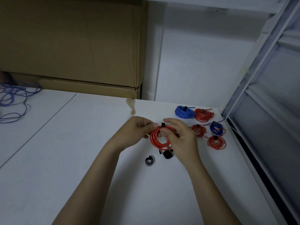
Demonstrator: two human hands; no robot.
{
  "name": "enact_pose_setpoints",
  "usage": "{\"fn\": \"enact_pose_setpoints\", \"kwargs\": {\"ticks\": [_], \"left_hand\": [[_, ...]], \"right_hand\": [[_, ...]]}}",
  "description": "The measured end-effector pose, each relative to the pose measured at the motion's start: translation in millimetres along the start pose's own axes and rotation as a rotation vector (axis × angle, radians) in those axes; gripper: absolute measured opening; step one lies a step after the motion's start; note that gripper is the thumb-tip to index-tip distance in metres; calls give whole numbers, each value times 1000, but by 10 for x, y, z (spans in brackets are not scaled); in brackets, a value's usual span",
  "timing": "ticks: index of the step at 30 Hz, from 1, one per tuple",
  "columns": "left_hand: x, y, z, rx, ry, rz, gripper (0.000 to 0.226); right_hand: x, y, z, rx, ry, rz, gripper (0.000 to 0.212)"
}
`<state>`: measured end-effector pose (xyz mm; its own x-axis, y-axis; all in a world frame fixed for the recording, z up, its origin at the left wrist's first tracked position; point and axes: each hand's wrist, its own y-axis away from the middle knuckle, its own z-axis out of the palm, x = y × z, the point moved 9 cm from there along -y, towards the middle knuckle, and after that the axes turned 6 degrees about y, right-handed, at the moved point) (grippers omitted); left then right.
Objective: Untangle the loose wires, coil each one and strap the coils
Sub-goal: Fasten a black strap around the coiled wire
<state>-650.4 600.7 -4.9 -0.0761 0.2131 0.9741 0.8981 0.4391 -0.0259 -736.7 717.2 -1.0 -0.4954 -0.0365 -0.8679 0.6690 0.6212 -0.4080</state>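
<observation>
**Red wire coil, in hand, with strap at its top**

Red coil (159,138): one, held upright above the white table (81,159), between both hands. A black strap (163,125) wraps the top of its loops.

Left hand (138,129): fingers curled, pinching the upper left arc of the red coil, thumb tip lying next to the strap.

Right hand (180,135): fingers curled round the right side of the same coil, forefinger reaching over towards the strap, thumb inside the ring.

Strapped coils lying on the table, to the right of the hands, five in all:
- large blue coil (185,112), at the far edge, one
- large red coil (204,115), touching the large blue one on its right, one
- small red coil (198,130), just beside the right hand, one
- small blue coil (216,128), near the table's right edge, one
- loose red coil (216,142), in front of the small blue one and overlapping it, one

Each of the five shows a dark strap across its loops.

Spare straps on the table, below the held coil: one curled strap (149,160) lying apart, and a dark heap of straps (167,154) partly behind the right wrist; count in the heap cannot be told.

Blue wire tangle (13,101): one, uncoiled, far left of the table, well apart from the hands.

Cardboard box (69,46): one, against the wall behind the table
</observation>
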Motion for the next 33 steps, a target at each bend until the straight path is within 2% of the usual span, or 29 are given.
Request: {"fn": "enact_pose_setpoints", "kwargs": {"ticks": [3, 5, 8, 10, 13, 17, 21, 25, 29, 33], "left_hand": [[-15, -45, -150, 197, 71, 24, 14], [-16, -74, -182, 263, 107, 43, 11], [-17, -119, -177, 289, 156, 58, 10], [-50, -155, -179, 295, 195, 42, 13], [-154, -207, -150, 288, 273, -14, 21], [-264, -261, -95, 253, 326, -59, 18], [-288, -289, -5, 143, 393, -53, 8], [-273, -295, 44, 90, 452, -48, 15], [-219, -274, 6, 182, 372, 40, 12], [-185, -233, 13, 271, 133, 139, 17]], "right_hand": [[1, -15, -5, 20, 11, -10, 29], [-15, -19, 22, 11, 49, -46, 28], [-43, -27, 30, 25, 118, -108, 23], [-74, -42, 28, 27, 151, -165, 11], [-150, -76, 35, 44, 260, -275, 21], [-157, -85, 64, 67, 383, -361, 19], [-42, -118, 42, 60, 392, -301, 18], [52, -120, 83, 7, 387, -252, 17], [93, -105, 49, 39, 330, -216, 18], [203, -103, 19, 30, 231, -98, 12]]}}
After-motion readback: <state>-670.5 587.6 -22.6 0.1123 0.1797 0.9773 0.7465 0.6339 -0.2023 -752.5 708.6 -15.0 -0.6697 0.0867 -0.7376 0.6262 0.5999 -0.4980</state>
